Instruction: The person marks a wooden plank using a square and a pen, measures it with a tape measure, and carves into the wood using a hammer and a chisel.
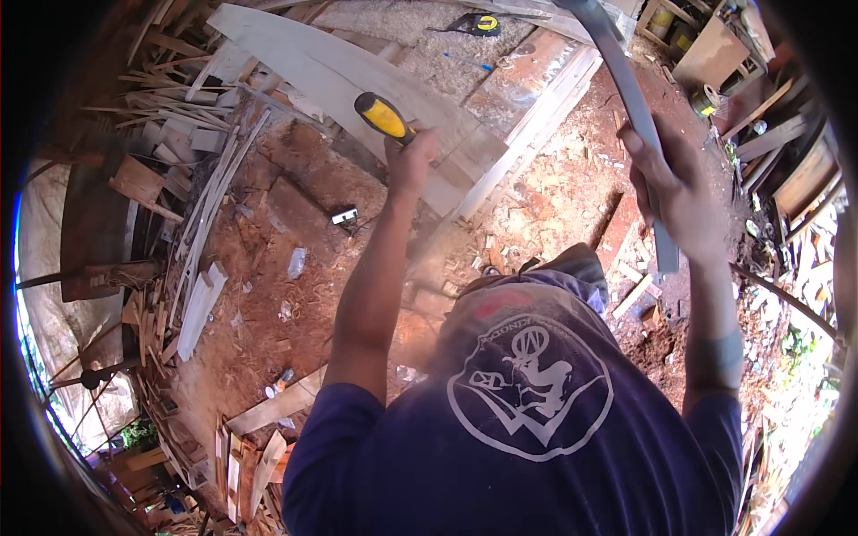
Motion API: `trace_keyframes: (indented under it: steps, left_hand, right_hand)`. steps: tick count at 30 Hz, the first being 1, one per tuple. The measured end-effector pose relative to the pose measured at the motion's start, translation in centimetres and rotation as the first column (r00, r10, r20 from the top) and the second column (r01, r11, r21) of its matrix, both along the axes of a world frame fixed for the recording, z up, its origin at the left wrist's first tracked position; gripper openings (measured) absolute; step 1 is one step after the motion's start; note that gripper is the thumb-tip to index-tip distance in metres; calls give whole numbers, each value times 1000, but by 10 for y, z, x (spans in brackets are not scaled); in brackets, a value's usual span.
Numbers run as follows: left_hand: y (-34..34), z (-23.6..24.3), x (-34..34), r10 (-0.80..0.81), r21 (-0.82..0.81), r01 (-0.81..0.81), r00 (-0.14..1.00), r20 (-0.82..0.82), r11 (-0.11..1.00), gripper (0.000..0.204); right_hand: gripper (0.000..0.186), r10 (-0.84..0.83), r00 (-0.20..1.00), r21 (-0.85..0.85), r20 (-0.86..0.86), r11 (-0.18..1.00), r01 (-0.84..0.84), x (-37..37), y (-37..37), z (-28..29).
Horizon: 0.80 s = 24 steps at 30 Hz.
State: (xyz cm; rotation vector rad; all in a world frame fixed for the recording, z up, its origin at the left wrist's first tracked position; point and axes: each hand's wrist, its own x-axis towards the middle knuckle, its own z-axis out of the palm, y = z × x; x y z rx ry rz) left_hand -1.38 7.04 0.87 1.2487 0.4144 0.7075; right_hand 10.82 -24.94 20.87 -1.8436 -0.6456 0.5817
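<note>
My left hand [414,161] is closed round a chisel [384,117] with a yellow and black handle. Its blade is hidden behind my fingers. Under that hand lies a broad pale plank [331,67], with a lighter, narrower board [527,134] along its right. Off to the right, my right hand [672,183] is raised and wrapped round a long dark-grey bar [626,76]. The bar's square lower end sticks out below my fist, and its upper end is cut off by the top of the picture. A tape measure [485,25] in yellow and black sits on the far boards.
A small metal block [344,215] lies on the reddish, shaving-strewn ground [295,295]. Piled offcuts [170,125] and long thin strips [210,205] line the left. Wood scraps [769,138] and a tape roll [705,100] are at the right.
</note>
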Motion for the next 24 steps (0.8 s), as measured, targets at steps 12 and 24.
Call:
trace_keyframes:
  steps: [12, 24]
  left_hand:
    - [5, 18, 33, -325, 16, 343, 903, -282, 939, 34]
    - [-12, 5, -32, -162, 74, 168, 983, -82, 983, 20]
  right_hand:
    - [19, -364, 883, 105, -295, 907, 409, -61, -116, -115]
    - [16, -551, 730, 42, -405, 786, 617, -141, -184, -149]
